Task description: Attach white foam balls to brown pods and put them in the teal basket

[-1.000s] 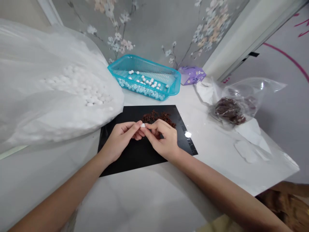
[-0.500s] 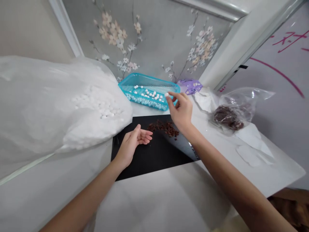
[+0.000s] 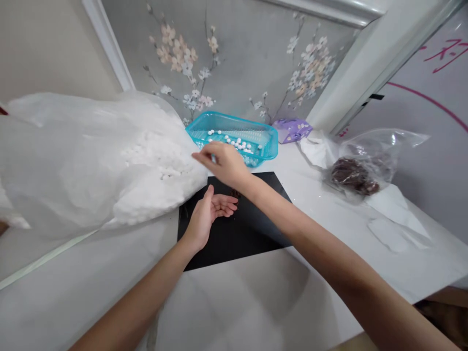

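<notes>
My left hand point(image 3: 206, 217) is open over a black mat point(image 3: 237, 246), palm turned to the right, thumb up and fingers stretched out. Close to its fingertips lie small reddish-brown bits point(image 3: 235, 193), mostly covered by my right hand and forearm. My right hand point(image 3: 226, 163) is in a pinch in front of a blue plastic basket point(image 3: 270, 151). Its fingertips reach left toward a big translucent bag point(image 3: 73, 170); whether anything is between them I cannot make out. Inside the basket are several small white balls point(image 3: 237, 143). White pieces also show through the bag.
Behind the basket's right end lies a purple packet point(image 3: 292, 129). To the right, a clear bag with dark brown contents point(image 3: 353, 176) rests near white paper point(image 3: 397, 214). A flowered panel point(image 3: 237, 58) stands behind the white table point(image 3: 234, 307).
My right hand has moved left from the basket's right end, where it pinched a white ball, to near the big bag. My left hand keeps its open pose. The view has shifted slightly.
</notes>
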`<state>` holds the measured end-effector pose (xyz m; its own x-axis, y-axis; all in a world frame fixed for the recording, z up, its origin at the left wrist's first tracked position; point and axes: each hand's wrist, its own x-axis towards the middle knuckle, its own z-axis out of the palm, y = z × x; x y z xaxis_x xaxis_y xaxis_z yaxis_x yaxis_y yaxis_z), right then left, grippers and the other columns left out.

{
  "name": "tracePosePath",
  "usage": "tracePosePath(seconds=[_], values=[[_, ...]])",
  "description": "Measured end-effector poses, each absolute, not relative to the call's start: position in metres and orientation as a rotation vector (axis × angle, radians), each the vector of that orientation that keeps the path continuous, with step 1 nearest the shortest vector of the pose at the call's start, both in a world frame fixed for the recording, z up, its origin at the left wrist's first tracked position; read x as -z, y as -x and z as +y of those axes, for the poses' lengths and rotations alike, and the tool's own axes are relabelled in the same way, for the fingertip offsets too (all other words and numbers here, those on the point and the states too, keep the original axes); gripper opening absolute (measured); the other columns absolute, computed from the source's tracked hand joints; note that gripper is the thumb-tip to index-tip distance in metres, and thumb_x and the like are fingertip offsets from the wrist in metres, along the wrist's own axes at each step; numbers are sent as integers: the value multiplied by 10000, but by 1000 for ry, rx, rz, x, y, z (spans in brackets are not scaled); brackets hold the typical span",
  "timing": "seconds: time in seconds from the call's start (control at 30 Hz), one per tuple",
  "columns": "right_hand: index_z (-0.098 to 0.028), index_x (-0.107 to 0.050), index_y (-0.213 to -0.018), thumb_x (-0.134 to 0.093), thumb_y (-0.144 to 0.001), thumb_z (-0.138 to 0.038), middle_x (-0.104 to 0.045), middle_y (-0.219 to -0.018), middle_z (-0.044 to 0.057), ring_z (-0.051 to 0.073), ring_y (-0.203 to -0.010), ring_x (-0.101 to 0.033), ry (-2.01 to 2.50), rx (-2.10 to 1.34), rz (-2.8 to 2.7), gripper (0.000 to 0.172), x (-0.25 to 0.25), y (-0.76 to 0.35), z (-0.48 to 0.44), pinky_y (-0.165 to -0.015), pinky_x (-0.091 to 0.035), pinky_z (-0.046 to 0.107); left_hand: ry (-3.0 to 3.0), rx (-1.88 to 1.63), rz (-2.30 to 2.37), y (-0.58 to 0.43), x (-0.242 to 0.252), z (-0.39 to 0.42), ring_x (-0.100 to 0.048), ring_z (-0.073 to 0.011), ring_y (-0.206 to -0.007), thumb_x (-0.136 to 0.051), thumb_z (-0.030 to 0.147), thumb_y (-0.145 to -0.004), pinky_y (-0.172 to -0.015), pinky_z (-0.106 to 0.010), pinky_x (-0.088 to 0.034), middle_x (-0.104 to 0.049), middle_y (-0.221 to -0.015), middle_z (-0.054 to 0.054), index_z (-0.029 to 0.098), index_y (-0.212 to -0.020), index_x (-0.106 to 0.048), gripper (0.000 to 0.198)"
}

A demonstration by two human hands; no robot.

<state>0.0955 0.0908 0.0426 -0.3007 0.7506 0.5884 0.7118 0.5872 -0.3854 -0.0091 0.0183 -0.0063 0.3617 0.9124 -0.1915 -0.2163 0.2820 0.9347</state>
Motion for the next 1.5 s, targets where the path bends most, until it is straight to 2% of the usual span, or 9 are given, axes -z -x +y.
tracePosePath(seconds=[0.1, 0.2, 0.27, 0.37, 0.57, 0.67, 0.87, 1.07, 1.5], values=[[-160, -628, -813, -427, -905, -366, -602, -818, 42, 119, -675, -528, 1228, -103, -2327, 303, -43, -69, 93, -584, -343, 238, -892, -957, 852, 9, 6, 19, -561, -158, -599, -360, 503, -844, -618, -274, -441, -658, -634, -74, 146, -627, -674, 523], [-138, -633, -926, -520, -840, -232, -612, -964, 95, 162, -741, -562, 1446, -68, -2373, 170, -39, -55, 104, -597, -371, 259, -775, -1004, 820, 9, 6, 20, -542, -142, -561, -357, 449, -858, -603, -266, -437, -629, -576, -53, 152, -573, -638, 498], [-123, -646, -887, -545, -797, -165, -618, -937, 105, 182, -758, -564, 1479, -65, -2357, 142, -35, -53, 110, -612, -382, 273, -752, -999, 812, 9, 7, 20, -532, -130, -545, -362, 422, -863, -595, -257, -432, -618, -559, -44, 152, -563, -632, 486], [-125, -638, -912, -509, -838, -214, -598, -834, 69, 164, -739, -541, 1387, -74, -2245, 174, -33, -64, 108, -635, -386, 272, -797, -980, 818, 8, 7, 19, -540, -125, -560, -377, 438, -860, -595, -249, -429, -629, -593, -48, 145, -582, -636, 480], [-163, -632, -901, -560, -830, -276, -420, -602, -38, 93, -581, -432, 1142, -160, -1907, 152, -21, -120, 52, -577, -363, 223, -749, -1095, 817, 9, 9, 23, -561, -90, -655, -530, 433, -803, -638, -219, -443, -647, -821, -15, 179, -908, -656, 302], [-182, -646, -938, -541, -847, -272, -415, -617, -37, 80, -560, -420, 1182, -290, -1966, 166, -11, -144, 18, -545, -354, 213, -890, -1013, 829, 9, 8, 22, -576, -104, -757, -614, 378, -758, -717, -226, -450, -657, -859, -19, 185, -913, -671, 254], [-182, -606, -1034, -589, -804, -263, -482, -698, -25, 66, -526, -404, 1178, -360, -1943, 245, -1, -161, -3, -523, -368, 209, -1067, -917, 903, 9, 5, 20, -563, -80, -755, -693, 303, -702, -742, -197, -446, -671, -870, -1, 199, -900, -690, 224], [-167, -648, -808, -632, -753, -254, -513, -703, -13, 66, -530, -427, 1479, -405, -1864, 104, 8, -163, 1, -529, -364, 213, -957, -980, 934, 7, 6, 23, -560, -58, -697, -691, 298, -698, -726, -188, -451, -680, -836, 11, 208, -876, -695, 200], [-171, -620, -822, -574, -772, -186, -468, -651, -24, 92, -569, -439, 1477, -373, -1783, 70, 19, -161, 4, -567, -375, 224, -919, -999, 931, 8, 6, 23, -579, -60, -712, -697, 265, -692, -721, -184, -461, -689, -861, 5, 204, -908, -687, 224]])
